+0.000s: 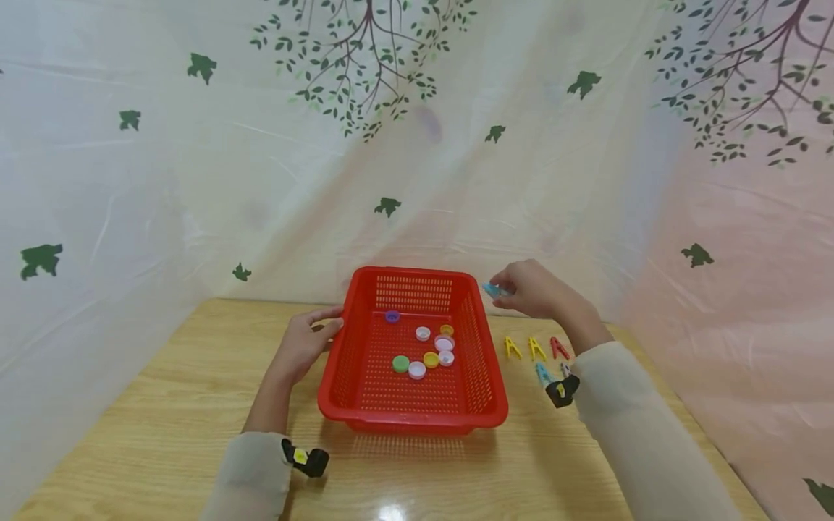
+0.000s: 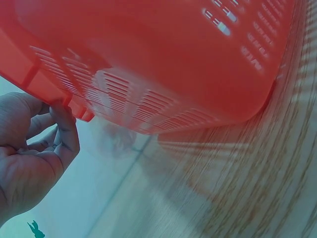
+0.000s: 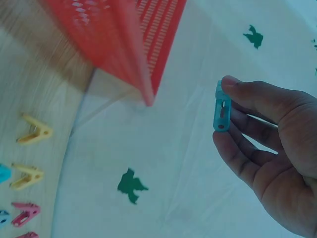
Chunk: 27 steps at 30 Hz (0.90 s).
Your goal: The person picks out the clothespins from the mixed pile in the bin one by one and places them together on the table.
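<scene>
A red plastic basket (image 1: 410, 417) stands on the table, several bottle caps (image 1: 417, 370) lying on its floor in white, yellow, green and purple. My left hand (image 1: 305, 346) holds the basket's left rim; in the left wrist view its fingers (image 2: 67, 126) curl at the rim's edge. Beside the far right corner, my right hand (image 1: 536, 289) is raised and pinches a light blue clothespin (image 3: 222, 111) between thumb and fingertips. The clothespin is just outside the rim, apart from it.
Right of the basket lie two yellow clothespins (image 1: 536, 349), a red clothespin (image 1: 559, 347) and a blue clothespin (image 1: 543, 374). A greyish one (image 1: 565, 370) is partly hidden by the right wrist camera. A leaf-patterned curtain (image 1: 313, 217) hangs behind the wooden table (image 1: 163, 412).
</scene>
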### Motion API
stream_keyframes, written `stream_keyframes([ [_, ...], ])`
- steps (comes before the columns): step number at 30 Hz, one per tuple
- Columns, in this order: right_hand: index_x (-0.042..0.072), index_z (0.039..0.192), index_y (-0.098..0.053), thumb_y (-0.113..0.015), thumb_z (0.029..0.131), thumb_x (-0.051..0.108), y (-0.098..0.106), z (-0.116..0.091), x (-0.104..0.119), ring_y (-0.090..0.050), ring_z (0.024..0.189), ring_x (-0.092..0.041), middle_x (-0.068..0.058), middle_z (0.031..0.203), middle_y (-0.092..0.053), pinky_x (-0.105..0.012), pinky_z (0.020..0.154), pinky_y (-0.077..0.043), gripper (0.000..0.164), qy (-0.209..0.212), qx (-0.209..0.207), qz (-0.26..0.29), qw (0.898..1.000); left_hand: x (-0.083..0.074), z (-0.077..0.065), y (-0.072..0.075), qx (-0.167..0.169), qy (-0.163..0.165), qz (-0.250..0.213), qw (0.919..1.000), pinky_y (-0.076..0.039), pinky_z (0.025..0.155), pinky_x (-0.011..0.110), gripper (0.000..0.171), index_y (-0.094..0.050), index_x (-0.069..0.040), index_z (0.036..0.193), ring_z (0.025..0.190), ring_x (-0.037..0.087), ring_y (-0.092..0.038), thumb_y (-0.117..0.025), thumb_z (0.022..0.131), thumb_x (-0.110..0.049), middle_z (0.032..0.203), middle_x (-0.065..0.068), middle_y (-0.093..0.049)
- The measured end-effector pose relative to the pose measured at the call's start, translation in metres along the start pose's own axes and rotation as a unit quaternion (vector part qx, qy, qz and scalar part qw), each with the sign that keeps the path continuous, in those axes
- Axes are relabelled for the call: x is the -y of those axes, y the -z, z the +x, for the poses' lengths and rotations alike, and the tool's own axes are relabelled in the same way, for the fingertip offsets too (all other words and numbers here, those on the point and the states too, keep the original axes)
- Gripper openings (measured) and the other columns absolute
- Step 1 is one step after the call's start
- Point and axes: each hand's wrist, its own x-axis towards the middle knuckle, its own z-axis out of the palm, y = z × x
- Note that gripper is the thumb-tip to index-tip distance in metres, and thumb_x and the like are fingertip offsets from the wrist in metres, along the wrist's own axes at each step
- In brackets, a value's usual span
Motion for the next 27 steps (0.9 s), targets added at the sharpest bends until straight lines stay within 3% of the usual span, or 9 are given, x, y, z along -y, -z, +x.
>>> stream_keyframes([
  [5, -0.005, 0.121, -0.072, -0.075, 0.093, 0.012, -0.004, -0.014, -0.018, -0.064, 0.080, -0.020, -0.015, 0.108, -0.074, -0.038, 0.077, -0.062, 0.032, 0.021, -0.006, -0.018, 1.000, -0.003, -0.002, 0.000, 0.000, 0.004, 0.002, 1.0000, -0.061, 0.089, 0.042, 0.041, -0.060, -0.007, 0.143, 0.115, 0.034, -0.067, -0.061, 0.104, -0.020, 0.140, 0.017, -0.060],
  [11, -0.006, 0.124, -0.070, -0.075, 0.094, 0.013, -0.016, -0.031, -0.036, -0.070, 0.086, -0.021, -0.014, 0.107, -0.074, -0.042, 0.080, -0.062, 0.036, 0.032, -0.008, -0.021, 0.999, -0.003, -0.001, 0.000, 0.002, -0.001, -0.004, 1.0000, -0.060, 0.089, 0.044, 0.040, -0.060, -0.006, 0.142, 0.114, 0.035, -0.067, -0.060, 0.104, -0.018, 0.140, 0.018, -0.060],
  [27, -0.007, 0.117, -0.072, -0.077, 0.091, 0.014, -0.074, -0.054, -0.075, -0.063, 0.077, -0.013, -0.008, 0.096, -0.072, -0.034, 0.069, -0.058, 0.034, 0.028, 0.016, 0.021, 0.999, -0.001, 0.001, 0.000, -0.002, 0.003, -0.005, 1.0000, -0.061, 0.087, 0.040, 0.040, -0.060, -0.005, 0.141, 0.114, 0.034, -0.066, -0.061, 0.104, -0.018, 0.140, 0.018, -0.060],
])
